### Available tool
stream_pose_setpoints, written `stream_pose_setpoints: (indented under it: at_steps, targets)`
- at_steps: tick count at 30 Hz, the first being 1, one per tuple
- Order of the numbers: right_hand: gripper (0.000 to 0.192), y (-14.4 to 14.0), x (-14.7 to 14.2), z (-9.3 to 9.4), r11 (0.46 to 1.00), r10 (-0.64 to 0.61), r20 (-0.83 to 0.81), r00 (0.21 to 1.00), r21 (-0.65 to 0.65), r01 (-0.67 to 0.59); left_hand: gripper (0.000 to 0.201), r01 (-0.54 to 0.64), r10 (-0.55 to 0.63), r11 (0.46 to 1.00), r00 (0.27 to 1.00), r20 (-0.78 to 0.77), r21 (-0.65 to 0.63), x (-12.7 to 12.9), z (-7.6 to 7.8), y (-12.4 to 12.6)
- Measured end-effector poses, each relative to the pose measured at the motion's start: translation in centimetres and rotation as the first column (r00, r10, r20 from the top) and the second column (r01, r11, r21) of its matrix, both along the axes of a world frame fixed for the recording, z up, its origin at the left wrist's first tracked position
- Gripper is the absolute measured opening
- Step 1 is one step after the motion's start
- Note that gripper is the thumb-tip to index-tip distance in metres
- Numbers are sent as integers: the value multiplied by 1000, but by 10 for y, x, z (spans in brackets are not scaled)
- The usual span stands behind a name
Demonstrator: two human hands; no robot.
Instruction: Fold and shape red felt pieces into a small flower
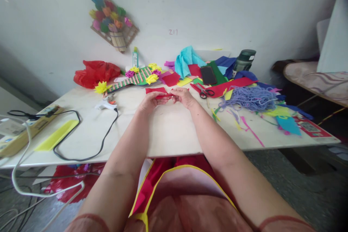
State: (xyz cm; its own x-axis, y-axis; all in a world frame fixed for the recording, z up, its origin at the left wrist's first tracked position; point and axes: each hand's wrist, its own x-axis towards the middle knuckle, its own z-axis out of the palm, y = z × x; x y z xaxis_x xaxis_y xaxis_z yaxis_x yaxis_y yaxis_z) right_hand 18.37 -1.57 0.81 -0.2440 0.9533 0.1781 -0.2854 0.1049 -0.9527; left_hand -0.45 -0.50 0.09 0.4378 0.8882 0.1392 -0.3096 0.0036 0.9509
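left hand (148, 102): fingers pinch the left part of the red strip.
right hand (183, 96): fingers pinch the right part of the same strip.
red strip (163, 94): a thin piece of red paper, held just over the counter (168, 130), in the middle and far from the body.
long way: it runs left to right, from 1 hand to the other.
which hand is nearer: both touch it, 1 at each side, so neither is closer.
close by: a flat red paper (155, 90) lies just behind the strip. scissors (204, 91) lie near the right hand. a glue gun (106, 104) lies to the left.
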Motion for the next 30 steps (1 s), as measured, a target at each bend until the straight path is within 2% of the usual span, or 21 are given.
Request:
stream_pose_setpoints:
  at_steps: [5, 10, 14, 20, 24, 30]
  targets:
    - [18, 5, -2, -5, 998, -58, 50, 997, 7, 58, 30, -20, 19, 1000, 999, -30, -18, 1, 1, -1]
    - [15, 5, -2, -6, 993, -120, 97, 988, 21, 119, 33, -40, 39, 999, 997, -66, -16, 1, 3, -1]
    - [11, 7, -2, -7, 985, -170, 126, 977, 40, 167, 33, -99, 98, 995, 985, -142, 0, 3, 2, -1]
    - [12, 5, -7, -7, 986, -165, 209, 964, 65, 154, 25, -119, 146, 987, 944, -296, 109, 5, -1, 0]
    - [8, 0, -12, -5, 991, -121, 257, 959, 80, 104, 35, -137, 240, 958, 865, -441, 252, 7, -3, -1]
    - [6, -4, -12, -2, 996, -85, 269, 959, 58, 72, 41, -146, 288, 939, 828, -481, 311, 9, 0, -6]
